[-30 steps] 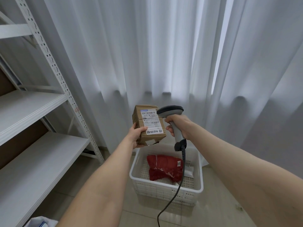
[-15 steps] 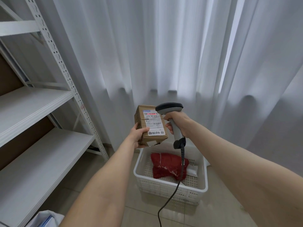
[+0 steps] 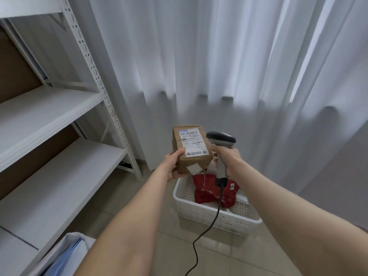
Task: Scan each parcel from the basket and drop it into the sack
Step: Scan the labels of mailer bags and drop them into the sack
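Compared with a second ago the scanner head has drawn off to the right of the label instead of overlapping its upper corner, and the view has swung so that more of the white and blue bag at the lower left shows. The left hand grips the cardboard parcel from below and the side, thumb pressed on the lower left corner of its label and fingers curled beneath. It holds the parcel in the air above the near left corner of the basket, label tilted up toward the camera. The right hand is wrapped round the handle of the scanner, whose head sits just beside the parcel's right edge. Its black cable trails down across the basket to the floor. In the basket lie a red parcel and a flat white parcel partly under it. Behind hangs a white curtain, and white shelving stands on the left. The step in hand looks like the scan of this parcel, at or near its end; no beam or light shows whether it has read. If it has, the next move is to carry the parcel left and down to the sack, which I take the bag to be, and let go over its mouth, keeping the cable clear.
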